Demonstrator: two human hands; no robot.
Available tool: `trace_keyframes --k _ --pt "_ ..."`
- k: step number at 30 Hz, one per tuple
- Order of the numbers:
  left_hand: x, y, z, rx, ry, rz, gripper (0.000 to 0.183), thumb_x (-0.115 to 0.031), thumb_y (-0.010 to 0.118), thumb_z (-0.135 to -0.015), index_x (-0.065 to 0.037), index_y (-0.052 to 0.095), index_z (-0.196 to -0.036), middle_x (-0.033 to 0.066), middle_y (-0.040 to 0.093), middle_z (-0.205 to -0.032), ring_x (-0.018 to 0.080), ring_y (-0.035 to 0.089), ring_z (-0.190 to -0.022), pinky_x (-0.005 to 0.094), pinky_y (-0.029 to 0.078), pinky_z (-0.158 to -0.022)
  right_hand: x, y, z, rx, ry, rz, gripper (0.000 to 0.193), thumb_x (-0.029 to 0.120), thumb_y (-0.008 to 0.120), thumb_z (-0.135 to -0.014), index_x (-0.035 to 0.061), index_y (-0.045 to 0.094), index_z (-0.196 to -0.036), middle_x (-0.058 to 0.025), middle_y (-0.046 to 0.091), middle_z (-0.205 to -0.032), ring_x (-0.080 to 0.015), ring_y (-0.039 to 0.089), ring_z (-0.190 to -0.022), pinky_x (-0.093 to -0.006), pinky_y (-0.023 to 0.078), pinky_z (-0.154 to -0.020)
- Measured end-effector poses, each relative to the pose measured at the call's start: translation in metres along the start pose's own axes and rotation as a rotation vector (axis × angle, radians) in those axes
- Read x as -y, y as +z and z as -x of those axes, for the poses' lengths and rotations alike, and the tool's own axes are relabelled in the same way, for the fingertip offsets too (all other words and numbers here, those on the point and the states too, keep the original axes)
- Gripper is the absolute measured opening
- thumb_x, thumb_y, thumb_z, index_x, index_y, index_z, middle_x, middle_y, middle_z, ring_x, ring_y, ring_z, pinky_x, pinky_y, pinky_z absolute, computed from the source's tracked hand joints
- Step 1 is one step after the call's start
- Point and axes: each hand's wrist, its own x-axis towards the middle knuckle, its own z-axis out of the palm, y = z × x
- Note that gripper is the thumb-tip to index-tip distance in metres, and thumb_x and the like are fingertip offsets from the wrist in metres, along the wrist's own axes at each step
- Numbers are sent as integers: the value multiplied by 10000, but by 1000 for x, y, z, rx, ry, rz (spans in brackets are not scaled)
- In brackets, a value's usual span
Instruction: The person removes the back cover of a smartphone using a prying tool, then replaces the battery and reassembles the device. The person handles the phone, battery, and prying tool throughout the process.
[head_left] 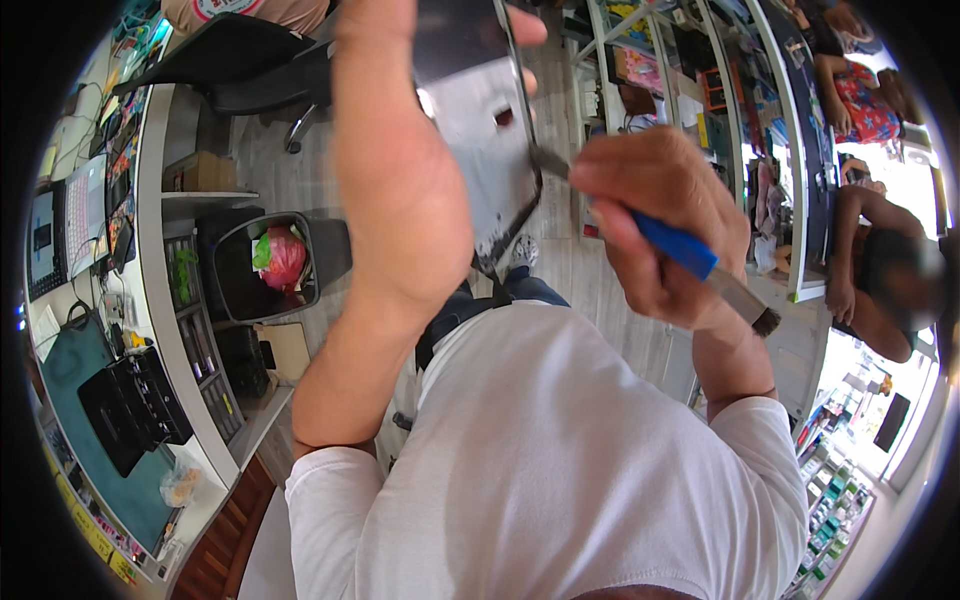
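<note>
Left hand grips one metal panel; right hand clamps one blue-handled tool.

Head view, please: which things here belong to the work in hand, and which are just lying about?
In use: flat grey panel in left hand; blue-handled tool in right hand, its tip at the panel's edge.
Lying about: waste bin, office chair, black device on the green mat.

L hand raised, R hand fisted
</note>
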Motion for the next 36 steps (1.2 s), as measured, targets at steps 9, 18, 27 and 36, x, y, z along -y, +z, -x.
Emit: trace_keyframes --k 9,18,27,36 --pt "-4 3 2 -113 -40 -132 601 -596 403 -1056 -49 624 -1170 90 693 -875 146 653 -700 265 532 -636 -4 5 4 -19 154 -112 179 -40 757 -819 -14 662 -968 -127 674 -926 -311 658 -811 -386 518 -686" --pt "-3 -2 -6 -138 -11 -157 605 -595 409 -1057 -43 629 -1170 93 695 -861 151 660 -681 272 541 -608 -22 15 0 -31 92 -134 187 -42 754 -827 -4 649 -977 -125 664 -915 -315 648 -798 -395 513 -699" --pt "6 -20 -13 -116 -4 -157 596 -592 413 -1055 -51 633 -1172 96 707 -855 165 670 -669 278 557 -604 -22 15 -2 1 141 -148 183 -37 754 -831 -11 647 -977 -126 664 -899 -316 642 -798 -384 513 -704" --pt "-1 -16 -12 -141 -61 -176 591 -591 413 -1055 -55 637 -1163 107 711 -854 173 676 -664 281 562 -602 -26 19 4 -12 106 -153 154 -30 740 -828 -9 647 -948 -126 655 -886 -317 635 -784 -389 505 -684"
